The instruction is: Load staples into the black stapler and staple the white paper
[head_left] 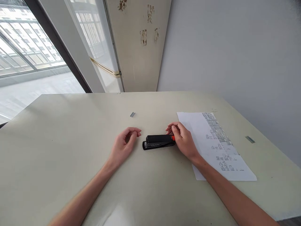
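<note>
Stapler (158,141), black with a red part at its right end, rests on the desk (70,135) between the person's two hands. From the far left, a window (28,40) shows a railing and a pale building outside; next comes a glossy white door with a gold handle (105,67), then a beige panel (138,59) with four brown worn patches. On the desk, the left hand (124,142) is just short of the stapler's left end, its fingers loosely curled and released, nothing visible in them. Slightly beyond that hand lies a small grey metal strip (132,114). Past the stapler, the right hand (184,139) is against the red end, fingers bent; whether they grip it or only touch it I cannot tell. Under the right forearm is a white sheet of paper (215,149), printed with a dense grey block at its top right and short dark lines below, too small to read. Farther right lies a second grey strip (250,139).
</note>
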Motion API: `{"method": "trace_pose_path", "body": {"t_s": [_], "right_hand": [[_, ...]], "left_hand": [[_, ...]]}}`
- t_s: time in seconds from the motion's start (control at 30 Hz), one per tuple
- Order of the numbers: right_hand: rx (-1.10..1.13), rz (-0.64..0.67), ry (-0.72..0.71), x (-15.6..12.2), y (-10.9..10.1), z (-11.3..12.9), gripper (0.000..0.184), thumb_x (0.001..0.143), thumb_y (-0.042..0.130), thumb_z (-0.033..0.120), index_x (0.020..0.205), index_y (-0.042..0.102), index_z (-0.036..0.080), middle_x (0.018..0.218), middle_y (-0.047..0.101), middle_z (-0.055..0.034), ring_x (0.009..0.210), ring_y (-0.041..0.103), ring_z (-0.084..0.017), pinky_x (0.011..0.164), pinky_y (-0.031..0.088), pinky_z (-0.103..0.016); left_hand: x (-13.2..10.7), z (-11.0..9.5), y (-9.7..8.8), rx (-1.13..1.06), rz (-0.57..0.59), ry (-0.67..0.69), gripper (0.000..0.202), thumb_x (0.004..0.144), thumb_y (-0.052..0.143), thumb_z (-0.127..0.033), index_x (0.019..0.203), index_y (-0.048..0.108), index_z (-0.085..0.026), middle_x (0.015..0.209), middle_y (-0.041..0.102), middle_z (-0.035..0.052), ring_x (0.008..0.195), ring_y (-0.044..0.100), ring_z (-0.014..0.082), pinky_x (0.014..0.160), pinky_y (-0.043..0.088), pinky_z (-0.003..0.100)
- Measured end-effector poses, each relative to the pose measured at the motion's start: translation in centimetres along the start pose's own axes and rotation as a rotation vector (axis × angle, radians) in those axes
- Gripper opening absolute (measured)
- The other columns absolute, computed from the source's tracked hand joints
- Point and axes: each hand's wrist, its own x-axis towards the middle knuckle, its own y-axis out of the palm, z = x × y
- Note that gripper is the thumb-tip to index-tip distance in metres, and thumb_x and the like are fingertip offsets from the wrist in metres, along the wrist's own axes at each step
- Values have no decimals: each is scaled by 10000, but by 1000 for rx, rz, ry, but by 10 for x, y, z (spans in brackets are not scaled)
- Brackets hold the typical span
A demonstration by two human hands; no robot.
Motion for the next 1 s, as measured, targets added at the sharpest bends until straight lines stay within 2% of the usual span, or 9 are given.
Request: {"method": "trace_pose_path", "body": {"t_s": [0.1, 0.27, 0.4, 0.53, 0.67, 0.77, 0.87, 0.93, 1.0], "right_hand": [[-9, 21, 0, 0, 0, -2, 333, 1063, 433, 493, 1076, 625, 221, 1027, 738, -76, 900, 709, -196, 806, 584, -355], [-24, 37, 29, -2, 0, 1, 344, 1070, 409, 484, 1056, 633, 222, 1021, 736, -77, 915, 708, -197, 820, 588, -362], [-35, 32, 33, -2, 1, 2, 348, 1071, 402, 482, 1047, 631, 221, 1020, 732, -79, 918, 701, -200, 816, 590, -365], [-30, 30, 21, -2, 2, 3, 370, 1060, 439, 543, 1055, 628, 224, 1014, 732, -78, 913, 696, -206, 795, 590, -358], [-52, 65, 18, -3, -1, 7, 416, 1063, 436, 590, 1090, 647, 233, 1025, 746, -73, 908, 697, -211, 798, 568, -353], [-158, 232, -83, -5, -4, 12, 372, 998, 596, 587, 1137, 690, 255, 1063, 764, -64, 919, 699, -227, 802, 552, -358], [-251, 384, -251, -6, -6, 14, 288, 906, 769, 466, 1118, 720, 277, 1059, 764, -41, 942, 701, -235, 806, 555, -354], [-260, 371, -345, -8, -5, 12, 197, 927, 757, 362, 1106, 728, 286, 1033, 760, -33, 917, 705, -224, 769, 562, -345], [-256, 300, -465, -10, -2, 10, 179, 959, 700, 248, 1130, 727, 291, 1045, 756, -38, 929, 712, -220, 777, 578, -354]], "left_hand": [[-1, -1, -1, -5, -47, -10, 258, 996, 559, -417, 1016, 729, -224, 979, 739, 43, 984, 684, 227, 865, 498, 319], [-1, 1, -5, -35, -166, 4, 238, 1017, 548, -409, 1038, 706, -233, 1003, 709, 31, 1040, 654, 213, 968, 472, 314], [1, -1, -8, -45, -248, 1, 218, 1014, 546, -394, 1039, 699, -241, 992, 693, 26, 1025, 636, 214, 956, 467, 315], [2, -3, -10, -44, -269, -7, 210, 1010, 542, -385, 1032, 696, -245, 1005, 690, 32, 1034, 627, 223, 967, 470, 328], [2, 0, -11, -73, -239, -4, 228, 1007, 552, -409, 1037, 697, -236, 1006, 693, 41, 1030, 628, 226, 979, 488, 344], [2, 2, -11, -101, -213, -12, 241, 1002, 563, -429, 1047, 698, -234, 1013, 708, 43, 1014, 639, 226, 994, 499, 362], [2, 2, -10, -149, -195, -23, 276, 1009, 566, -467, 1056, 692, -226, 1056, 727, 56, 1059, 661, 236, 1053, 493, 395], [2, 2, -9, -217, -174, -39, 310, 1011, 581, -503, 1051, 696, -219, 1089, 737, 68, 1118, 671, 247, 1101, 478, 413], [2, 1, -7, -345, -153, -75, 332, 1000, 618, -527, 1039, 709, -210, 1127, 741, 79, 1178, 677, 257, 1135, 470, 424]]}}
